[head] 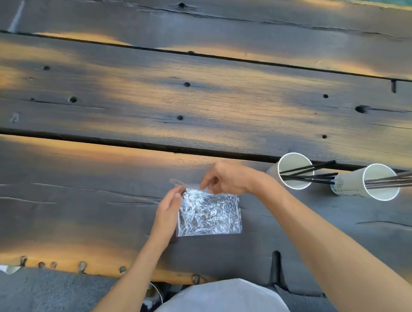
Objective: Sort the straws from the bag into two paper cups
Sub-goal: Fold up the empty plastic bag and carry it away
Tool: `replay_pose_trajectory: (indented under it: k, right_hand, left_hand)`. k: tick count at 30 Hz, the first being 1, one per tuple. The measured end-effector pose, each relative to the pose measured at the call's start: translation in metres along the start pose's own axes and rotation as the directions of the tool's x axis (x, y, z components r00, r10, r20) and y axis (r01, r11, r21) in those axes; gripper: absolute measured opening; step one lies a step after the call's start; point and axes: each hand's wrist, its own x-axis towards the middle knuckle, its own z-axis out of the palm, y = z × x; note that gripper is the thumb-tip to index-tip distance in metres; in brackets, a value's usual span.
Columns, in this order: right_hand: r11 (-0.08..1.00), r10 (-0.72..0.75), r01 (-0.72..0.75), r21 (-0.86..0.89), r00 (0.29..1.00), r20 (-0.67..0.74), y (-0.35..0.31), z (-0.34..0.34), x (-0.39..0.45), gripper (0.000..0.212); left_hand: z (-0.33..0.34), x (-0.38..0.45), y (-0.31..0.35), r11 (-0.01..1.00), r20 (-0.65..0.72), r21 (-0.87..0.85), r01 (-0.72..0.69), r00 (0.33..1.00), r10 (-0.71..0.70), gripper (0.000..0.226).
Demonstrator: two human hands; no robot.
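Head view, looking down on a dark plank table: a crinkled clear plastic bag lies flat near the front edge, long axis left to right, mouth on its far side. Left hand pinches the bag's far left corner, right hand pinches the far rim. At right stand two white paper cups, the left cup and right cup, each holding black straws leaning right; the right cup's straws are cut off by the frame edge.
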Motion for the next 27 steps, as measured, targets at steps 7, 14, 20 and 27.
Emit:
replay_pose_trajectory:
  k: [7,14,20,27]
  right_hand:
    - [0.994,0.014,-0.007,-0.112,0.998,0.063,0.007,0.05,-0.012,0.042]
    - [0.999,0.018,-0.015,-0.051,0.997,0.073,0.022,0.081,-0.016,0.04]
    - [0.99,0.074,-0.079,0.119,0.996,0.049,0.043,0.098,-0.018,0.03]
    - [0.669,0.317,-0.158,0.726,0.945,-0.086,0.059,0.106,-0.027,0.031]
  left_hand:
    - [-0.019,0.009,0.002,0.872,-0.026,-0.425,0.245,0.959,-0.282,0.036]
    - [-0.013,0.005,0.0,0.981,-0.053,-0.068,0.182,0.981,-0.186,0.027]
    - [-0.01,0.006,-0.002,0.978,-0.07,0.142,0.155,0.987,-0.146,0.031]
    - [-0.007,0.005,-0.009,0.878,-0.102,0.476,0.058,0.995,-0.011,0.058]
